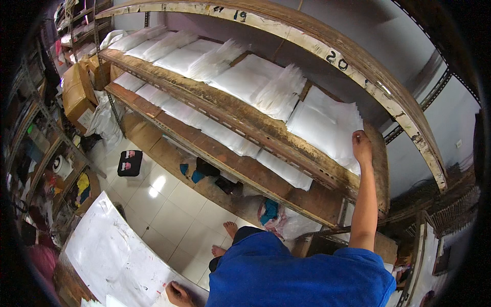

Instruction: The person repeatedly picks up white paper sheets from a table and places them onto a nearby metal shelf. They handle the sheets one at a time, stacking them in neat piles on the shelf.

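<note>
My right arm reaches up to the shelf board. There my right hand [361, 143] is closed, fingers curled, at the right edge of a stack of white sheets [325, 123]. The sheets look thin and slightly see-through, perhaps plastic; whether any are pinched in the fingers is hidden. More white stacks [248, 79] lie to the left along the same board, their ends fanned and ruffled. Low in the view, my left hand [179, 295] rests with curled fingers at the edge of a white-topped table [115, 250]. Nothing shows in it.
A lower shelf [245, 171] carries more white sheets. The upper shelf beam [353, 71] arches overhead. On the tiled floor stands a black box-like item [130, 163]. Cardboard boxes [76, 94] are stacked at the far left. A plastic bag [291, 220] lies beneath the shelves.
</note>
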Tool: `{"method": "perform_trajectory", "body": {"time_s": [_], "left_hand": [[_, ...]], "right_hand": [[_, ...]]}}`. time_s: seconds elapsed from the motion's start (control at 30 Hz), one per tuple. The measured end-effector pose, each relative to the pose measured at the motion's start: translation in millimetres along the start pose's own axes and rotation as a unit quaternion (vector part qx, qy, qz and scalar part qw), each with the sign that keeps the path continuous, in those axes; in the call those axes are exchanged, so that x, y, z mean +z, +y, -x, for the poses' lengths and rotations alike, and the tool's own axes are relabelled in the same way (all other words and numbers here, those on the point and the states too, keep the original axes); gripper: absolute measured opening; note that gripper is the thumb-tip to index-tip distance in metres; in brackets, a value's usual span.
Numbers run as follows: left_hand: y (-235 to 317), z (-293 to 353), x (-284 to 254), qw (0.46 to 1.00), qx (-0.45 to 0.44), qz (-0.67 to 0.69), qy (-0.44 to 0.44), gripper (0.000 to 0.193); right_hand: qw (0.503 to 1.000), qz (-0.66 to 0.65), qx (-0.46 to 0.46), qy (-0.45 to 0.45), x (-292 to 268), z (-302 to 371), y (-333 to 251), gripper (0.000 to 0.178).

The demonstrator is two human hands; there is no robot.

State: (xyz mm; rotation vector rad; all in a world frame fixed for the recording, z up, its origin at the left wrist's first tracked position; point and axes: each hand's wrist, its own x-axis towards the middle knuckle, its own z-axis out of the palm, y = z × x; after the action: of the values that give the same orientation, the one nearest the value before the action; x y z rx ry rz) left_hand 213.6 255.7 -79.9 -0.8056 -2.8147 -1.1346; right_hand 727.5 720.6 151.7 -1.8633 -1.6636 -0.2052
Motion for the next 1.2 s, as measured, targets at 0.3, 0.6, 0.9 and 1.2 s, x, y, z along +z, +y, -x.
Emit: {"method": "perform_trajectory", "body": {"time_s": [0.3,0.6,0.9,1.2], "left_hand": [[-31,-3,16,0.997,0.026,0.073,0.022,0.010],[-11,-16,-35,0.989,0.033,0.049,0.137,0.008],[-45,-37,-101,0.944,-0.049,-0.097,0.311,0.019],[-133,-120,-108,0.933,-0.149,-0.259,0.200,0.032]], "right_hand": [[0.984,0.173,-0.027,0.019,21,-16,33,0.019],[0.933,-0.083,-0.349,0.026,95,-157,121,0.038],[0.826,-0.251,-0.427,-0.269,164,-20,-244,0.031],[0.731,-0.309,-0.423,-0.436,136,153,-363,0.018]]}}
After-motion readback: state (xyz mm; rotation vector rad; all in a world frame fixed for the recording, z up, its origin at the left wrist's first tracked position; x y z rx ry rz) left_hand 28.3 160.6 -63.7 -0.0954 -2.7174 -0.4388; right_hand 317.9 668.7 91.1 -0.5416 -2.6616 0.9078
